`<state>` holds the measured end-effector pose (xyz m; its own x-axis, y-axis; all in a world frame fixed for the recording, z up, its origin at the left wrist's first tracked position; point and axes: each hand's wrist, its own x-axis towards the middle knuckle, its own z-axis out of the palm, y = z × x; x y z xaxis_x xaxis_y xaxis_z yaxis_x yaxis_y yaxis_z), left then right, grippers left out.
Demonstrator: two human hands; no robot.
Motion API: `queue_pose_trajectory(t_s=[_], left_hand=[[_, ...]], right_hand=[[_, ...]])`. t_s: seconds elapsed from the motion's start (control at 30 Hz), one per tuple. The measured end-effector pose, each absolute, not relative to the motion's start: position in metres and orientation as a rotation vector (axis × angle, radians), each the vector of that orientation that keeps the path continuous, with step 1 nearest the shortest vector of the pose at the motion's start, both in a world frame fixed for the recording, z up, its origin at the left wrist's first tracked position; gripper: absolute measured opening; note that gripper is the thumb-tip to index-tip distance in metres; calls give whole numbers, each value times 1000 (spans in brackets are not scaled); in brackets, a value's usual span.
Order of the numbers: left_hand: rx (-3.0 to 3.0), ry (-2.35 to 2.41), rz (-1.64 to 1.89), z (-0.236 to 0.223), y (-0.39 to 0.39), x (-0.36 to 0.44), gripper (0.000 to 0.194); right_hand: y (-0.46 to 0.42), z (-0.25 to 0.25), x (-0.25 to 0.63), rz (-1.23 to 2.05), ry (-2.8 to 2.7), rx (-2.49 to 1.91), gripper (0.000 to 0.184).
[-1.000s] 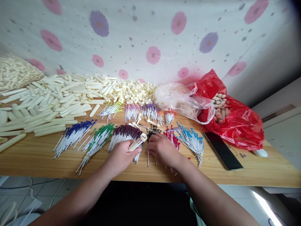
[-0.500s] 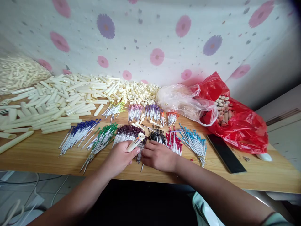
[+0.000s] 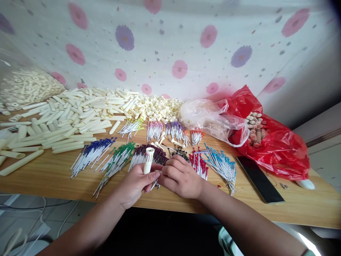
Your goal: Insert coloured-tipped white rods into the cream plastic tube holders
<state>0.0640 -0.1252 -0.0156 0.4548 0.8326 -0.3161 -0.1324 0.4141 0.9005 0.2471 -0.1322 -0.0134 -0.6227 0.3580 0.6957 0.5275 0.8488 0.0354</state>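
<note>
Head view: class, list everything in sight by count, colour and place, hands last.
Floral sheet: one, white, pink, purple, back
Tabletop: one, tan, mid-view
Pen barrels: many, cream, left
Slotted barrel sections: many, cream, back centre
Bag of small parts: one, clear, far left
Pen refills: many, white with ten tip colours, centre
Clear bag: one, colourless, back right
Plastic bag: one, red, right
Pen pieces: several, pinkish, in plastic bag
Smartphone: one, black, right
Rounded object: one, white, far right
Cables: several, white and black, lower left
Held barrel: one, cream, front centre
Left hand: one, holding that barrel
Right hand: one, beside left, grip unclear
</note>
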Motion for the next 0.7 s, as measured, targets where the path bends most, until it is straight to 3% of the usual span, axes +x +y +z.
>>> queue_pose_trajectory(t_s=[0.2, 0.47, 0.7], left_hand=[[791, 844, 784, -11, -128, 69, 37], [978, 928, 723, -2, -129, 69, 38], [1396, 1074, 731, -4, -130, 68, 27]], right_hand=[[-137, -15, 259, -27, -1987, -825, 22], [-128, -25, 256, 844, -1464, -1075, 20], [-132, -19, 244, 1118, -1187, -1096, 16]])
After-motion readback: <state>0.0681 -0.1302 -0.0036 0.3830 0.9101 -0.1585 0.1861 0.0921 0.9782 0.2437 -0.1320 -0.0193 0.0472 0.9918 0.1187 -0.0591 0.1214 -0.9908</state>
